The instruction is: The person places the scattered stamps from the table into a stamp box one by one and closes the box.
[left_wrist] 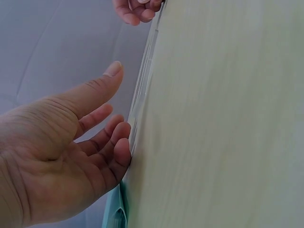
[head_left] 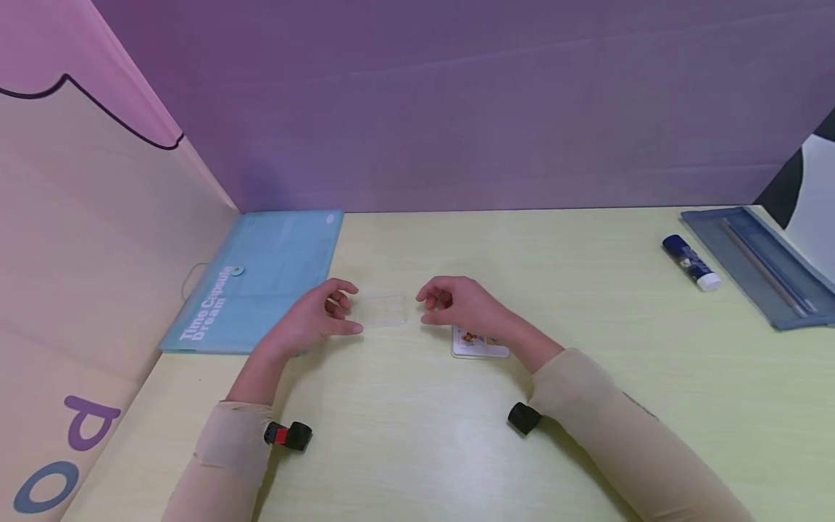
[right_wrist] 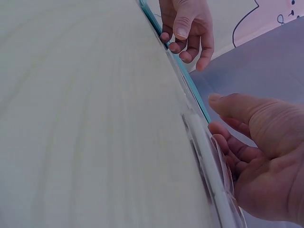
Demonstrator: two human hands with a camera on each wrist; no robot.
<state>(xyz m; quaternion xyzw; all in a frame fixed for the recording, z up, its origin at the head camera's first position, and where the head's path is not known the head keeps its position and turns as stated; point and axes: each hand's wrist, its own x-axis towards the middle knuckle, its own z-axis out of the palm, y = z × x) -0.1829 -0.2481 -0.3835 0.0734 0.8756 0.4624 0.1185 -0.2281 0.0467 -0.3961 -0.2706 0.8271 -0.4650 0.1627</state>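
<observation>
A thin, clear plastic rectangle [head_left: 381, 310] lies flat on the table between the two hands. At its left end is my left hand [head_left: 313, 315], fingers loosely bent and thumb apart, with nothing in its grasp. My right hand [head_left: 466, 304] hovers just right of the plastic, thumb and fingers parted and holding nothing. Below that hand lies a small stack of printed cards [head_left: 479, 346], partly hidden by the hand and wrist. In the right wrist view the stack [right_wrist: 209, 166] shows edge-on, with clear plastic around it, close beside the fingers.
A blue document folder [head_left: 274, 283] with a string tie lies left, close to the left hand. Toward the right stand-off edge of the table [head_left: 587, 275] lie a glue stick [head_left: 691, 262] and a dark zip pouch [head_left: 763, 268]. A purple partition [head_left: 457, 109] rises behind.
</observation>
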